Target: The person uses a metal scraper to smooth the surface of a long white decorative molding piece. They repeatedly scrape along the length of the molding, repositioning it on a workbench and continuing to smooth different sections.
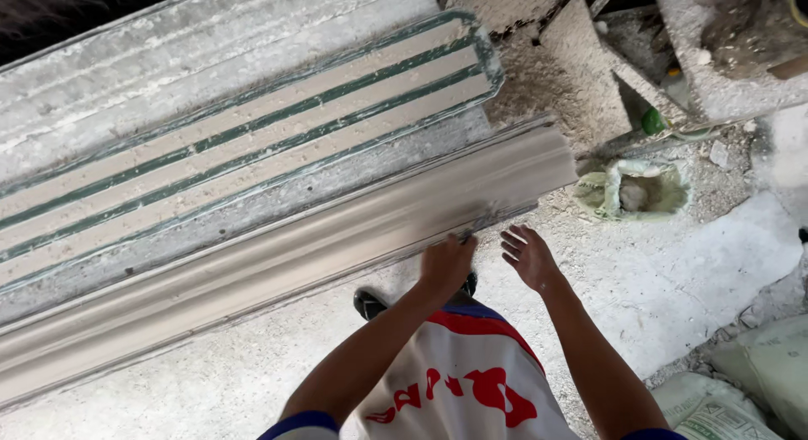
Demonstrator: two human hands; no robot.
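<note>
Two bare hands work at the near edge of a long plaster moulding (278, 246) lying on a dusty desk (210, 61).

The left hand (446, 263) is clenched on a small tool (480, 221) whose blurred tip touches the moulding's lower edge near its right end. The right hand (528, 255) hovers just beside it, fingers (513, 236) released and spread, touching nothing. The moulding runs diagonally from lower left to upper right, beside a ribbed green-striped mould (252, 145) farther up the desk. On the powdery floor (690, 272) to the right sits an open sack (635, 189) of white powder; more sacks (741, 389) lie at the lower right corner. One shoe (370, 304) shows below the moulding.
</note>
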